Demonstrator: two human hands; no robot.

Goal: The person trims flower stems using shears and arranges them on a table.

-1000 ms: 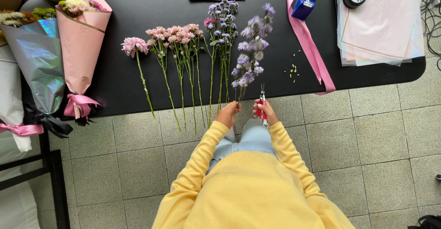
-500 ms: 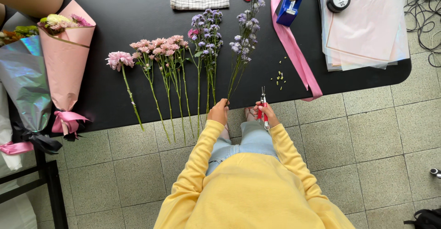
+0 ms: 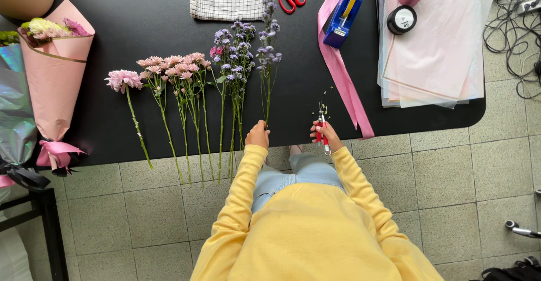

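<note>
Left hand: I'm seeing fingers pinching the thin green stem of the purple-flowered sprig lying on the black desk.
Right hand: fingers wrapping red-handled snips, blades pointing away.
Neighbours: pink chrysanthemum stems lying just left of the sprig.

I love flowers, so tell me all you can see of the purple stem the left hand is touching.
The purple stem is thin and green, topped with small lilac blooms. It lies flat on the black table, blooms away from the person, just right of the other flowers. The left hand grips its cut end at the table edge. Nothing else seems to touch it.
</note>
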